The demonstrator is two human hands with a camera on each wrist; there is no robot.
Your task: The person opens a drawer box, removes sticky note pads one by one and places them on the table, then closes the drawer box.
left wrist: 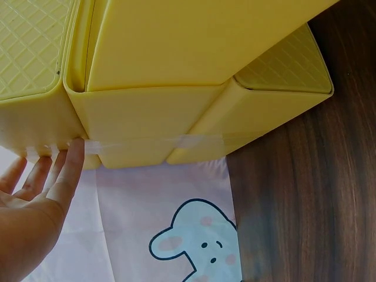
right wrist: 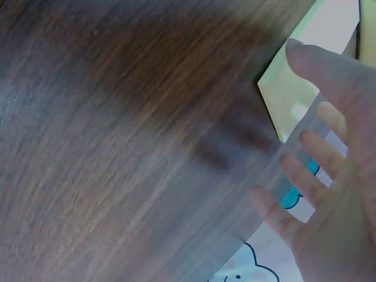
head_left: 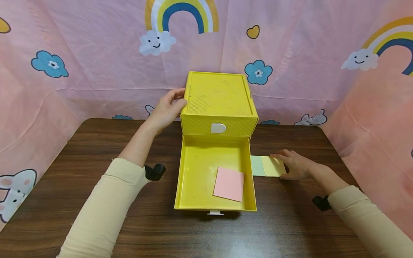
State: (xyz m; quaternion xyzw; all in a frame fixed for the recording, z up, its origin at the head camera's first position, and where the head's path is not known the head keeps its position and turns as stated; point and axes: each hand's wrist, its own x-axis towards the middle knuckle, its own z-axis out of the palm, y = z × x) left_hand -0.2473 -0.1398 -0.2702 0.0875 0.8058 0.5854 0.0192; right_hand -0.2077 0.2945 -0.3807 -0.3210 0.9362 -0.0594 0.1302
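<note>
My left hand (head_left: 167, 110) touches the left side of a yellow drawer box (head_left: 219, 94); in the left wrist view its extended fingers (left wrist: 71, 167) lie along the box's side. The box's lower drawer (head_left: 196, 179) is pulled out, and a pink sticky note pad (head_left: 229, 184) lies inside it. To the right of the drawer, a pale yellow sticky note pad (head_left: 273, 166) lies beside a green sticky note pad (head_left: 257, 166). My right hand (head_left: 298, 166) pinches the yellow pad, thumb at its near edge and index finger at its far edge, the other fingers spread loosely.
The box stands at the back of a dark wooden table (head_left: 155, 229), close to a pink patterned cloth (head_left: 106, 57). A white latch (head_left: 218, 128) is on the closed upper drawer, and a white catch (head_left: 215, 212) juts from the open drawer's front.
</note>
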